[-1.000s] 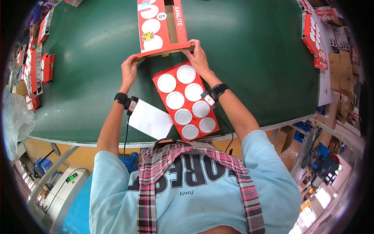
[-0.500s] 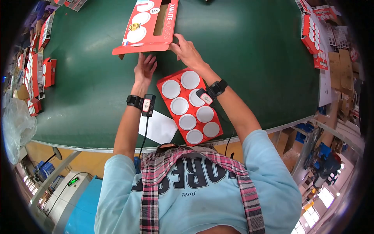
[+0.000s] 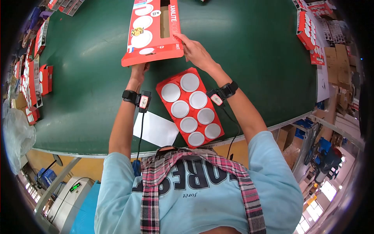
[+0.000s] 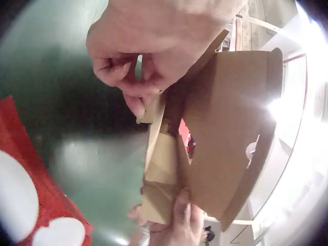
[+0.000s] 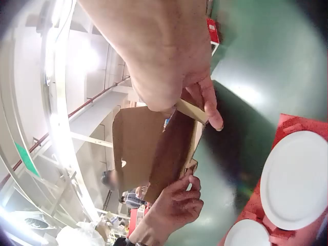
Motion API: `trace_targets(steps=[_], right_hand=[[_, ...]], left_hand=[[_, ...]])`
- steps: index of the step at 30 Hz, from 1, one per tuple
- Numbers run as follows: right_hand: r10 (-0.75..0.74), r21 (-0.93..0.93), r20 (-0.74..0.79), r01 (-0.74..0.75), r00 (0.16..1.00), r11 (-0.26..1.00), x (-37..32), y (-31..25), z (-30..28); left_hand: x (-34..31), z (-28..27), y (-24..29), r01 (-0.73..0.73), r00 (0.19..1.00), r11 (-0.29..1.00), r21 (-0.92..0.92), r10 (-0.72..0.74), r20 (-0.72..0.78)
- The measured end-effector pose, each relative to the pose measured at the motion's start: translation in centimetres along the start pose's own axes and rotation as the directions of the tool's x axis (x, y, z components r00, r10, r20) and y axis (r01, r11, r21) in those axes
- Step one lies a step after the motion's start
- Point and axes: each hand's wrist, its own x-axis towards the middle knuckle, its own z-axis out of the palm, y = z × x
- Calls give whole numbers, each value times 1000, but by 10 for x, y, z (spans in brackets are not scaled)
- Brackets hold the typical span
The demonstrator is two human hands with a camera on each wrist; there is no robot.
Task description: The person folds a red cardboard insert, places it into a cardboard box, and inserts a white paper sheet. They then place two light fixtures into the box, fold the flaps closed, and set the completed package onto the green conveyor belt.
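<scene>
A red cardboard box (image 3: 155, 31) with pictures of white discs is held up over the green table, its end toward the person open. The right hand (image 3: 198, 54) grips that end at its right side, and in the right wrist view its fingers pinch a small brown flap (image 5: 192, 110). Under the front flap, the left hand (image 3: 138, 72) is partly hidden in the head view. The left wrist view shows its curled fingers pinching a box flap (image 4: 154, 110). Below the box lies a red tray (image 3: 184, 96) carrying several white round discs.
A white sheet (image 3: 154, 130) lies left of the tray, partly under it. Red boxes stand along the left (image 3: 46, 80) and right (image 3: 306, 31) table edges. A clear plastic bag (image 3: 19, 134) hangs at the left edge. Cables run from both wrist cameras.
The left hand has let go of the box's left corner, moved right beneath the front flap and taken hold there. The box swung left, then slightly back, its front flap now facing up.
</scene>
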Motion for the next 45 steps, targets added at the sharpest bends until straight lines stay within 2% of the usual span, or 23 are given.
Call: trace_targets(steps=[3, 6, 9, 12, 15, 18, 20, 23, 25, 26, 29, 30, 33, 36, 39, 42, 43, 45], right_hand=[[-7, -12, -10, 7, 1000, 1000, -2, 4, 4], [-12, 10, -26, 12, 1000, 1000, -3, 9, 9], [3, 48, -26, -2, 1000, 999, -4, 6, 11], [-15, 58, -49, 17, 999, 998, -5, 7, 11], [-6, 53, -42, 8, 999, 999, -7, 11, 9], [13, -18, -13, -13, 1000, 1000, -11, 17, 9], [20, -101, -9, -21, 1000, 995, -19, 22, 9], [-13, -200, -56, 2, 998, 980, -26, 39, 8], [-68, -211, -125, 41, 990, 977, -37, 53, 3], [-60, -221, -139, 28, 988, 975, -41, 60, -1], [-42, -233, -190, -3, 981, 973, -61, 70, -3], [-47, -231, -213, -4, 976, 973, -67, 71, -2], [-19, -199, -239, -30, 971, 980, -79, 72, 2], [-18, -196, -244, -31, 970, 980, -88, 71, 5], [-1, -227, -239, -55, 971, 972, -99, 71, 9], [-4, -214, -264, -54, 964, 975, -103, 79, 14], [-13, -201, -279, -45, 960, 979, -103, 81, 15], [-27, -188, -289, -29, 957, 982, -103, 82, 16]], left_hand=[[0, -4, 1, 134, 986, 978, -157, -115, 122], [17, -23, -15, 192, 953, 947, -258, -117, 281], [-7, 11, 5, 6, 999, 958, -285, 5, 36], [8, -6, -10, 20, 987, 922, -386, 42, 152], [18, -12, -27, -76, 949, 939, -336, 172, 265], [16, -15, -54, -152, 981, 973, -171, 170, 93], [23, -21, -67, -149, 931, 976, -161, 193, 311], [15, -7, -89, -91, 981, 973, -213, 124, 148], [2, 4, -89, 32, 996, 944, -327, -3, 87], [-7, 12, -86, 39, 997, 969, -242, -53, -52], [-30, 16, -74, -19, 1000, 1000, -12, 19, -15], [-36, 18, -73, -21, 1000, 998, -60, 21, 5], [-53, 16, -64, 25, 999, 997, 69, -27, 36], [-68, 18, -47, 160, 987, 982, 97, -157, -35], [-75, 9, -61, -48, 993, 997, 58, 54, -100], [-86, 5, -60, -196, 956, 965, 176, 227, -183], [-91, 6, -56, -281, 933, 899, 336, 338, -124], [-104, 16, -48, -430, 861, 670, 605, 506, 50]])
